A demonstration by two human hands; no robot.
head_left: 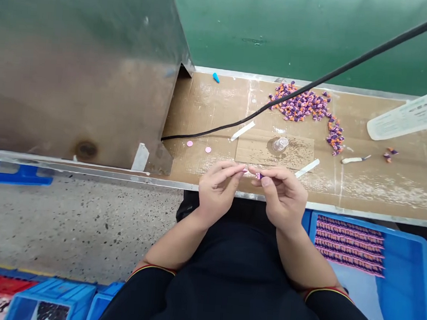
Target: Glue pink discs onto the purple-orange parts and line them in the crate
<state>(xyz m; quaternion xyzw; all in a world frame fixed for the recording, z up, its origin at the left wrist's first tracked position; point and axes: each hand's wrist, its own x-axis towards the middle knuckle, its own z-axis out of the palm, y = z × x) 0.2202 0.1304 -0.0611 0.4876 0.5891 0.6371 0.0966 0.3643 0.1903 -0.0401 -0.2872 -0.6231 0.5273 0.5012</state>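
My left hand [217, 189] is closed in a pinch on a small pink piece [245, 171], mostly covered by the fingertips. Facing it, my right hand [286, 197] pinches a small purple piece [259, 176] with pink on it. The two sets of fingertips are close together above the bench's front edge. Two flat pink discs [208, 150] lie on the cardboard beyond my left hand. A small clear cup [280, 144] stands on a wet-spotted cardboard sheet [250, 150]. Farther back is a heap of small purple, orange and pink pieces [299, 105].
A black cable [238, 122] crosses the bench from a metal housing [77, 72]. A white bottle [407, 115] lies at the right, near a brush-like tool [354, 160]. White strips [308, 168] flank the sheet. Below right, a blue tray [404, 261] holds rows of purple-pink pieces [350, 245].
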